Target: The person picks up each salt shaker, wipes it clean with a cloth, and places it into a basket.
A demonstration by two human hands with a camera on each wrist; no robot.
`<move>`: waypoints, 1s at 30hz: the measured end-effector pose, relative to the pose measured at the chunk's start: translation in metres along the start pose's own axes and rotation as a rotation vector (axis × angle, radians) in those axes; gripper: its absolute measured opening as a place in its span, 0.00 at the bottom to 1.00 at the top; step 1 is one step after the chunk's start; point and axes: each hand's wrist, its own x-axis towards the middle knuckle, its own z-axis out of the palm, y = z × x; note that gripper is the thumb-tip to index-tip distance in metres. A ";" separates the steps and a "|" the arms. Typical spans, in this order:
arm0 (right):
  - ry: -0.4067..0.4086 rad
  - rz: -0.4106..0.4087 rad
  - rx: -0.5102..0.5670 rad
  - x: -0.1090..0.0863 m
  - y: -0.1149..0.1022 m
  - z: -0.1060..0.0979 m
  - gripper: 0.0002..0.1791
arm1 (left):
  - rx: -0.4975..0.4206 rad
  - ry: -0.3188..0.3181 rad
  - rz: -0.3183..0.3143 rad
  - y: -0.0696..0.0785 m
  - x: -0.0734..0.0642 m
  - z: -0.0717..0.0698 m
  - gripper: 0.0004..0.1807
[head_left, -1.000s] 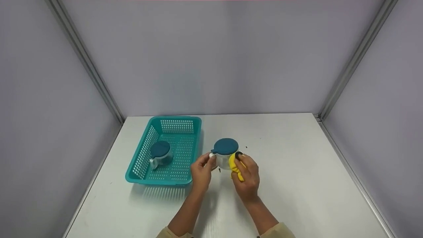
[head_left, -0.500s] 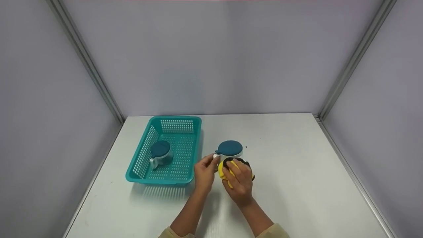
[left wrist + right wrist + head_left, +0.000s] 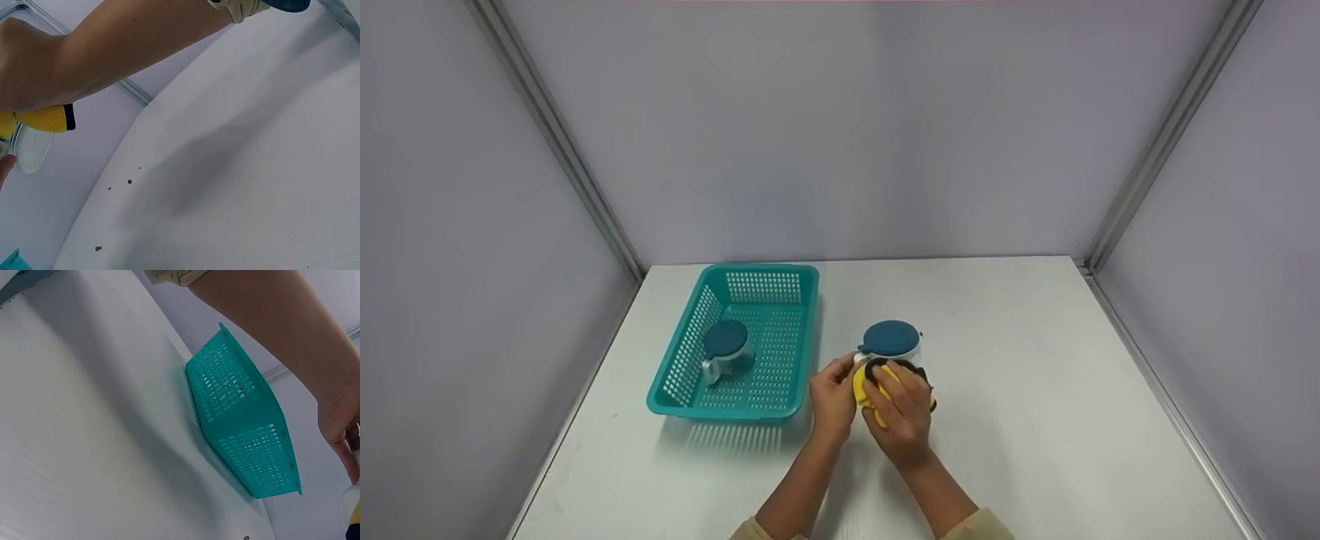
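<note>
A clear jar (image 3: 914, 355) with a round blue lid (image 3: 890, 337) and a white handle is between the hands, its base (image 3: 35, 152) raised off the table in the left wrist view. My left hand (image 3: 833, 401) pinches the handle at the jar's left side. In my right hand (image 3: 903, 421) is a bunched yellow cloth (image 3: 862, 386) with dark edging, gripped by bent fingers and held against the jar's near side. Cloth and fingers hide most of the jar body in the head view.
Left of the hands stands a teal perforated basket (image 3: 808, 337). Inside it sits a similar jar (image 3: 726, 341) with a blue lid. A few dark specks (image 3: 129, 181) lie on the white table (image 3: 1012, 360). Pale panels enclose the back and sides.
Jar and left hand have shifted rightward. The right hand brought the cloth from the jar's right side across its front, moving left and slightly nearer; over the last half second it barely moved.
</note>
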 end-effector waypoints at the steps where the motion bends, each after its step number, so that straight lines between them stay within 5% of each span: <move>1: -0.001 0.001 -0.001 0.000 0.000 0.000 0.09 | -0.005 -0.001 0.001 0.000 -0.001 0.000 0.11; 7: -0.003 0.012 -0.012 0.000 0.002 -0.002 0.09 | -0.021 -0.002 0.033 -0.001 -0.001 0.001 0.11; 16: 0.024 0.066 -0.023 -0.001 0.010 -0.004 0.09 | -0.103 -0.039 -0.027 -0.032 0.018 -0.007 0.12; 30: 0.016 0.122 -0.017 0.000 0.014 -0.009 0.11 | -0.069 -0.094 -0.018 -0.034 0.026 -0.021 0.13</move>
